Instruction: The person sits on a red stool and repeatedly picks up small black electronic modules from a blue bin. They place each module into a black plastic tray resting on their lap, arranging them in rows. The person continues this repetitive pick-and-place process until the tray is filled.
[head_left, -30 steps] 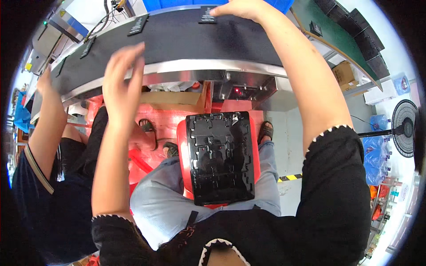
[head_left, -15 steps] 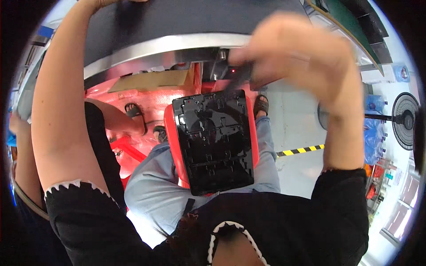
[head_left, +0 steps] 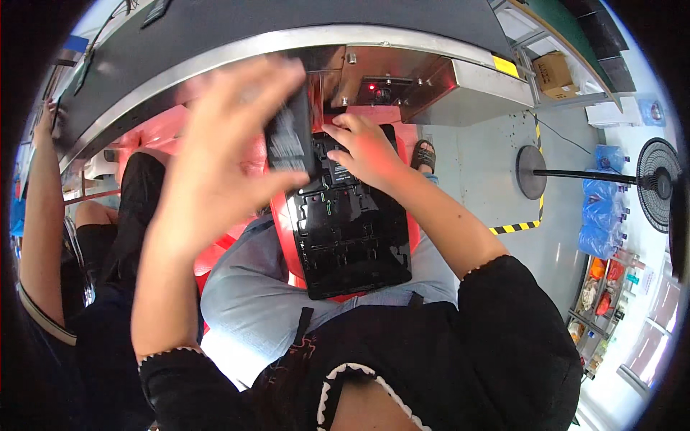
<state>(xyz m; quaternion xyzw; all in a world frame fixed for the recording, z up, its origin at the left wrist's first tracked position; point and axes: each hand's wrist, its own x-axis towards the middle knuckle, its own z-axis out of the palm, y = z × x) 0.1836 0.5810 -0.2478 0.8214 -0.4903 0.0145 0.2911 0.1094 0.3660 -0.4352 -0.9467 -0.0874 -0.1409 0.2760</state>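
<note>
A black moulded plastic tray (head_left: 345,269) with shaped pockets rests on a red stool between my knees. My left hand (head_left: 233,140), smeared by motion, grips a flat black rectangular block (head_left: 289,147) with pale printing between thumb and fingers, just over the tray's far left corner. Over the far part of the tray is my right hand (head_left: 370,152), its fingers apart. Beside those fingers a second black block with pale print (head_left: 339,172) lies in a pocket, partly hidden by the hand.
Ahead runs a dark conveyor belt (head_left: 345,13) with a metal rim; a dark flat piece (head_left: 156,13) lies on it. A metal box (head_left: 467,90) hangs below. At left is a co-worker's arm (head_left: 42,215). A black fan (head_left: 654,185) stands right.
My left hand has come back from the belt with a black block. My right hand has moved down and left onto the tray, where a printed black block now shows.
</note>
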